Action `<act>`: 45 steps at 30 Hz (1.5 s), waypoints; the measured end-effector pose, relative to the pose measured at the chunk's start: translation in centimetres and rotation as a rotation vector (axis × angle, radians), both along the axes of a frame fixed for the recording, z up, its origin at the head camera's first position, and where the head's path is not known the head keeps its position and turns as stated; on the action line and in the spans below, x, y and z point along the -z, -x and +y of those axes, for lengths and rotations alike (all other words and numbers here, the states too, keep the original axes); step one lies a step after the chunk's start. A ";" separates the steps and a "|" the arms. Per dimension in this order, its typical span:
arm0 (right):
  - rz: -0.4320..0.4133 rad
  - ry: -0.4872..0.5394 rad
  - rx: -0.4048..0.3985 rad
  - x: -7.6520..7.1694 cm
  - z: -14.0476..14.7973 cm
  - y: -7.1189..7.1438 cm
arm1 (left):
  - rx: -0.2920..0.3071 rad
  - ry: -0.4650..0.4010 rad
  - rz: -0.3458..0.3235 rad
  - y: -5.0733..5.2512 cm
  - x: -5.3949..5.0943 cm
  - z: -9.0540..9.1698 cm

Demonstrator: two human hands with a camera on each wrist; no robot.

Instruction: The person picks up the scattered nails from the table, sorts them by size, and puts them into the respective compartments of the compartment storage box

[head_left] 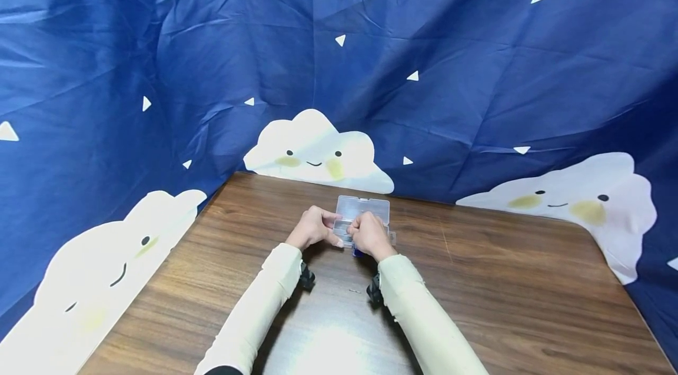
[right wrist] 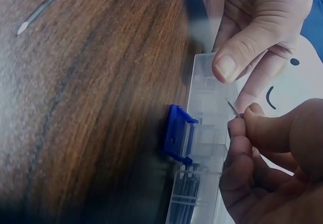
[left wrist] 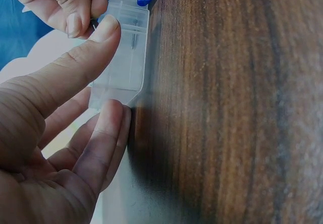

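A clear plastic compartment box (head_left: 343,232) stands on the table with its lid (head_left: 364,208) raised at the back. My left hand (head_left: 313,226) holds the box's left end, thumb on the near side and fingers around the end. Over the compartments, my right hand (head_left: 369,235) pinches a thin metal pin (right wrist: 231,106) between thumb and forefinger, its tip pointing out over the box. Several slim metal pieces (right wrist: 187,193) lie in one compartment. A blue latch (right wrist: 175,133) hangs from the box's front edge. The pin's other end is hidden by my fingers.
On the brown wooden table (head_left: 503,281), a slim pointed metal piece (right wrist: 43,9) lies nearer my body, between my forearms. A blue curtain (head_left: 339,69) with white clouds hangs behind the table and along its sides.
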State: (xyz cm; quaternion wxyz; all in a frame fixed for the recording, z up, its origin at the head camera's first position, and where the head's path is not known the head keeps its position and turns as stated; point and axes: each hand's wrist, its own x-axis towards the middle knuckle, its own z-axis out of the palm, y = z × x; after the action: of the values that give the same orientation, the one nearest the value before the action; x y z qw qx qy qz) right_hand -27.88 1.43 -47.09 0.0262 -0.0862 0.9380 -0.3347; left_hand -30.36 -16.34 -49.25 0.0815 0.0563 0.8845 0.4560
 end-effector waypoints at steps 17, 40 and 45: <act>0.004 0.030 -0.017 0.3 0.7 0.1 | 0.005 0.004 0.003 0.0 0.0 0.0; 0.078 0.111 -0.086 0.4 2.6 -2.5 | 0.006 0.005 0.014 0.0 0.0 0.1; 0.074 0.116 -0.116 0.2 3.0 -3.3 | 0.003 0.009 0.011 0.0 0.2 0.0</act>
State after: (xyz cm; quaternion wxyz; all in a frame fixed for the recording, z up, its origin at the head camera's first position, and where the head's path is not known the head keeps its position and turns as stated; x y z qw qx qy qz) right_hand -24.58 4.41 -47.32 0.0059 -0.1540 0.9107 -0.3832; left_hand -30.34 -16.30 -49.45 0.0778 0.0597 0.8868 0.4517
